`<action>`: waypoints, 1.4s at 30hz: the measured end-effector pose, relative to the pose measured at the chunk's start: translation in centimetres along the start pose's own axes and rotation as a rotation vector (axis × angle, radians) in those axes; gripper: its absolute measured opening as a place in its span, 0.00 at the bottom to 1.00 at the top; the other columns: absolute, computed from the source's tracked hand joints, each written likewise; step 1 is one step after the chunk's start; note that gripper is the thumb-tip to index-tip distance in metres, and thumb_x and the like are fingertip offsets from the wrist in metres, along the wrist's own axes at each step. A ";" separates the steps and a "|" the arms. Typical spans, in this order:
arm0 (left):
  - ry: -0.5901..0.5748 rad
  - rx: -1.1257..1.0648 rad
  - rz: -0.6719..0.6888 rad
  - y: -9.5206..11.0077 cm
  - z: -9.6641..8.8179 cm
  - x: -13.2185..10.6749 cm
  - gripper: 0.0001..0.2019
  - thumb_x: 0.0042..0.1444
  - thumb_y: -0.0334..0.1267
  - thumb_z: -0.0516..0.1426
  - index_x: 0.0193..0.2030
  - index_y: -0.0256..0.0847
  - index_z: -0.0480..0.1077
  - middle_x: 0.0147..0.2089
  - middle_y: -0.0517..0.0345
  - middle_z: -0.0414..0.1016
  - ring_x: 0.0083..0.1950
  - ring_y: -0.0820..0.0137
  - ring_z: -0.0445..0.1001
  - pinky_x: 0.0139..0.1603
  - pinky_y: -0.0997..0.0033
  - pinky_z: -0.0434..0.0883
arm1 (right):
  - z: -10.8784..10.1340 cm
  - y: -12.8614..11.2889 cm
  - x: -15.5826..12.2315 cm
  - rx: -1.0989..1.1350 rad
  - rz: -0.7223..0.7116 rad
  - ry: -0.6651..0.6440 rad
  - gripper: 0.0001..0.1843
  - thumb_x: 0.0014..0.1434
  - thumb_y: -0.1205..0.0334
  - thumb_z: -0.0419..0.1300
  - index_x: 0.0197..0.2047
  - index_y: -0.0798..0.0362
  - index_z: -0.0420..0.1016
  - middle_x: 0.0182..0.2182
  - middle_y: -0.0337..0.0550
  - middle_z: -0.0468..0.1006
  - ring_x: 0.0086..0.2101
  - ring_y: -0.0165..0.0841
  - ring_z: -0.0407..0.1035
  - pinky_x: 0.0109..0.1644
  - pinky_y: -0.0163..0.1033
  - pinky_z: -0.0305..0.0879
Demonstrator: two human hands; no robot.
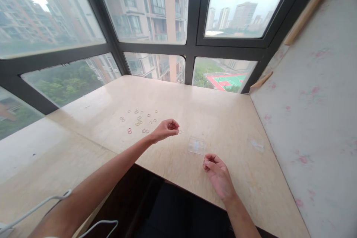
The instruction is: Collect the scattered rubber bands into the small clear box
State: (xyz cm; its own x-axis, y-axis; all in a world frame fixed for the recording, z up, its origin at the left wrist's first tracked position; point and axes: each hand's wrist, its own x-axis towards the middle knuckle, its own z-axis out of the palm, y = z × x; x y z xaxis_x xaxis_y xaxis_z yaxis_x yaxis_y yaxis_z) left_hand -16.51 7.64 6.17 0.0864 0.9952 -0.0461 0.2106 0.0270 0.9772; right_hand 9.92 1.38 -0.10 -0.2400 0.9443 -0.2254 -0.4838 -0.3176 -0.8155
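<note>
My left hand (166,129) is over the tabletop, its thumb and fingers pinched on a small thin ring (180,132) that juts out past the fingertips. Several similar rings lie scattered to the left of that hand, among them a reddish pair (129,131) and some yellowish ones (138,123). A small clear plastic box (196,145) rests on the table between my two hands. Just below its right corner is my right hand (216,173), fingers curled together and thumb pressed in; what they hold, if anything, cannot be made out.
The pale marbled tabletop (223,119) runs back to dark-framed windows (156,48). On the right, a piece of clear plastic (257,145) lies near the flowered wall (312,119). White cables (39,208) cross the lower left, by my left forearm.
</note>
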 end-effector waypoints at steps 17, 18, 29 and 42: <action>0.084 0.407 0.225 -2.6 5.9 2.0 0.08 0.48 0.29 0.57 0.36 0.39 0.71 0.33 0.57 0.77 0.30 0.72 0.73 0.33 0.73 0.70 | 0.1 -0.1 0.2 0.049 0.014 -0.004 0.12 0.44 0.63 0.71 0.34 0.53 0.78 0.30 0.36 0.71 0.30 0.28 0.62 0.36 0.34 0.62; 0.121 0.388 0.213 -2.8 5.8 2.0 0.07 0.48 0.29 0.57 0.36 0.39 0.71 0.34 0.57 0.77 0.31 0.72 0.73 0.33 0.73 0.71 | 0.1 -0.1 0.2 0.049 0.017 -0.007 0.12 0.44 0.63 0.71 0.34 0.53 0.78 0.30 0.36 0.71 0.30 0.28 0.62 0.36 0.34 0.62; 0.592 0.237 0.094 -7.0 4.5 -1.9 0.04 0.50 0.30 0.55 0.33 0.39 0.70 0.30 0.59 0.73 0.28 0.74 0.69 0.31 0.74 0.68 | -0.5 0.3 0.0 -0.036 -0.004 -0.020 0.14 0.45 0.61 0.72 0.37 0.51 0.77 0.31 0.36 0.70 0.31 0.28 0.62 0.37 0.33 0.64; 0.569 0.288 0.222 -8.3 1.4 -5.3 0.09 0.46 0.24 0.52 0.32 0.38 0.70 0.27 0.62 0.67 0.27 0.75 0.64 0.30 0.74 0.62 | 3.7 0.4 -1.8 -0.291 -0.109 -0.070 0.14 0.48 0.56 0.70 0.37 0.51 0.77 0.28 0.40 0.70 0.30 0.31 0.63 0.35 0.37 0.66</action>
State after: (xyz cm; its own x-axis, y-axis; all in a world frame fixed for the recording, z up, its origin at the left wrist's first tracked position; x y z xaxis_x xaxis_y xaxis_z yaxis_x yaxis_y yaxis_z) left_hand -17.31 2.02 -1.96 -0.3521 0.8711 0.3424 0.5047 -0.1314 0.8532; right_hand 7.04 -0.76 2.01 -0.2627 0.9597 -0.0994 -0.2507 -0.1674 -0.9535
